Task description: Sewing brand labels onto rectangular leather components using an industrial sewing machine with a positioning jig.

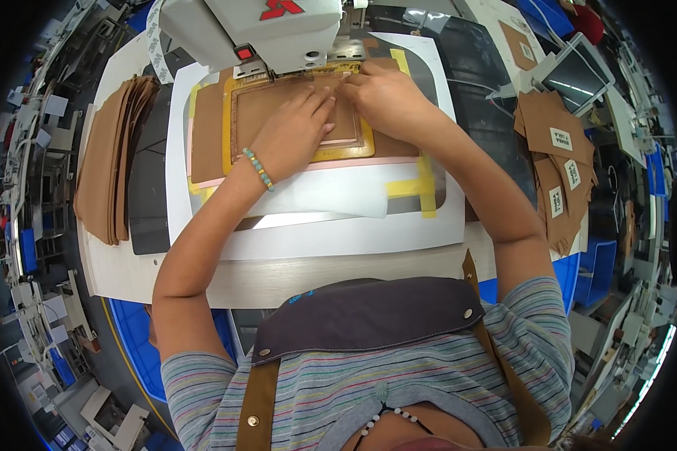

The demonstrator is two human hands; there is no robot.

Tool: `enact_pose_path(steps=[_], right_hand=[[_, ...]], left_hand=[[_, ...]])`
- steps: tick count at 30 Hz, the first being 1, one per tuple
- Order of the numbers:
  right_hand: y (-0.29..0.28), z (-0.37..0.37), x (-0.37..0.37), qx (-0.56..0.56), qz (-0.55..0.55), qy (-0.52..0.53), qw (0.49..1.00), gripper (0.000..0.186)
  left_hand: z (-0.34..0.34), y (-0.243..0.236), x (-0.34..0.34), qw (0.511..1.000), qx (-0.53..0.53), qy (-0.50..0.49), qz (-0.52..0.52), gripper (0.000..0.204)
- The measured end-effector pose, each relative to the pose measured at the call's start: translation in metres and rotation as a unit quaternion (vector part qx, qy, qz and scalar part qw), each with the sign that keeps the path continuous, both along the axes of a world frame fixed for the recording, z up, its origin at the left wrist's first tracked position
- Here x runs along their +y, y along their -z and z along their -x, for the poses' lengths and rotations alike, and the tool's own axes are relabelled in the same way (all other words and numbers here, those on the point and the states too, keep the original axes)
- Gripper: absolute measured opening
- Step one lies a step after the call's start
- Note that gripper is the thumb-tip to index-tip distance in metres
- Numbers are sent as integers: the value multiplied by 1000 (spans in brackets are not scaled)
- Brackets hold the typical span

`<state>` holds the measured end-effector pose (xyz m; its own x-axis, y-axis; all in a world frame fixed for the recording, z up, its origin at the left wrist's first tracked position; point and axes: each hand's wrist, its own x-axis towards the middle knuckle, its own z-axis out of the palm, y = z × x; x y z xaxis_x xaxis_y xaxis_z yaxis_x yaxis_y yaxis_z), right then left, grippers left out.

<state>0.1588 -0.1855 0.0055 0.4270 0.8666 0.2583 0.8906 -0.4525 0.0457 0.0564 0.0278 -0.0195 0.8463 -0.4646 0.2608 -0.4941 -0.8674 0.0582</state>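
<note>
Under the head of a white sewing machine [259,34], a brown fabric panel [207,131] lies beneath a yellow rectangular frame [301,155]. My left hand [293,131] rests flat on the brown fabric inside the frame, fingers stretched toward the machine. At the frame's upper right, my right hand [391,101] is closed, its fingers curled down against the frame and fabric. Whatever its fingertips hold is hidden. A white sheet [323,193] with yellow tape [414,186] lies on my side of the panel.
A stack of brown fabric pieces [113,161] sits at the left. More brown pieces with white labels [553,143] are piled at the right, below a small screen [579,74]. Blue bins [135,338] stand under the table's front edge [338,289].
</note>
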Motion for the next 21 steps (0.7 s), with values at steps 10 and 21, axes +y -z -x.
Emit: enact_pose_path(steps=[10, 21], right_hand=[[13, 4, 17, -22, -40, -46, 998, 24], [-12, 24, -29, 60, -66, -45, 995, 24]], left_hand=[[0, 0, 12, 997, -5, -18, 78, 41], [16, -3, 46, 995, 25, -36, 91, 43]])
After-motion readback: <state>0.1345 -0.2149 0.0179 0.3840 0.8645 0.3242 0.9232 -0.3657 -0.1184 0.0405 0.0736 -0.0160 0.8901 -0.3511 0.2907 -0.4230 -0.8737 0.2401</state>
